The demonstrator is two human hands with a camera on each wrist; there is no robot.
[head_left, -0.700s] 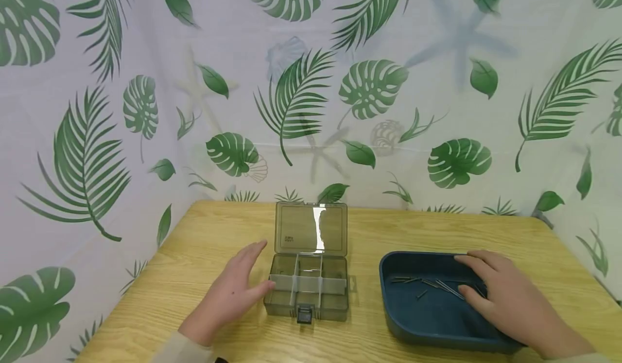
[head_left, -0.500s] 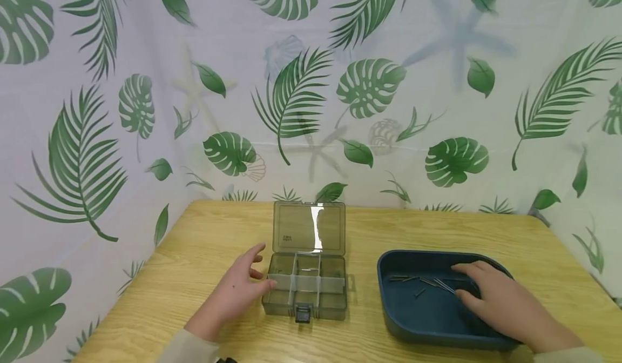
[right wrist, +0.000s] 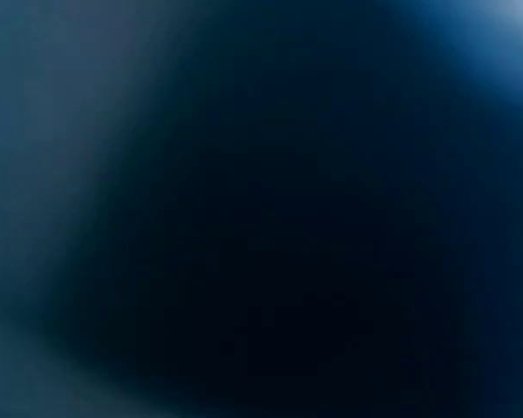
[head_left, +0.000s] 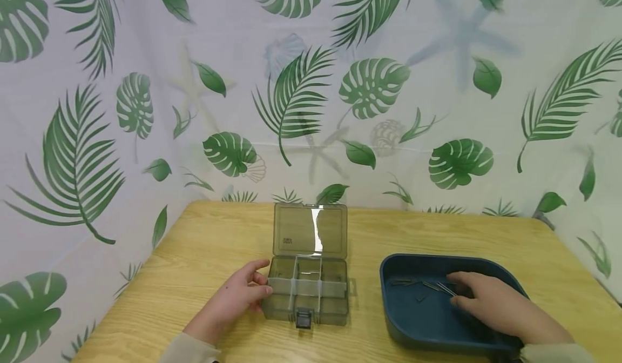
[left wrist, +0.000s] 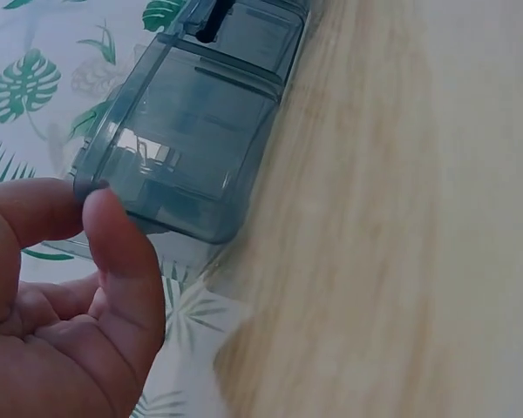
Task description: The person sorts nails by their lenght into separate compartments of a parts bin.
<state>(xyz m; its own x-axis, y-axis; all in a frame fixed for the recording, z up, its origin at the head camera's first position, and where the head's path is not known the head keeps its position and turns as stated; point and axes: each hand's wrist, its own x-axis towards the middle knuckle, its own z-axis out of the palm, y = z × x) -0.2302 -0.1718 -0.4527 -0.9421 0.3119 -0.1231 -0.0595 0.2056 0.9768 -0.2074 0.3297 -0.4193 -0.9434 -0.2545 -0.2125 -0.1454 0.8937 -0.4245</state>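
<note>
A smoky clear plastic compartment box (head_left: 306, 287) stands on the table with its lid (head_left: 296, 228) raised and its latch (head_left: 303, 318) facing me. My left hand (head_left: 233, 295) is at the box's left side. In the left wrist view its thumb and index finger pinch the box's corner edge. My right hand (head_left: 495, 301) reaches into a dark blue tray (head_left: 423, 325), thumb and index finger apart around the ends of several thin nails (head_left: 444, 288). Its other fingers are hidden. The right wrist view is too dark and blurred to show anything.
More thin nails (head_left: 402, 282) and a short one (head_left: 421, 298) lie on the tray's left part. The wooden table (head_left: 214, 233) ends at a leaf-print cloth (head_left: 311, 136) behind. The tray's raised rim surrounds my right hand.
My left fingers have drawn in and lowered against the box's left side. My right hand has moved left and lower in the tray, closer to the long nails.
</note>
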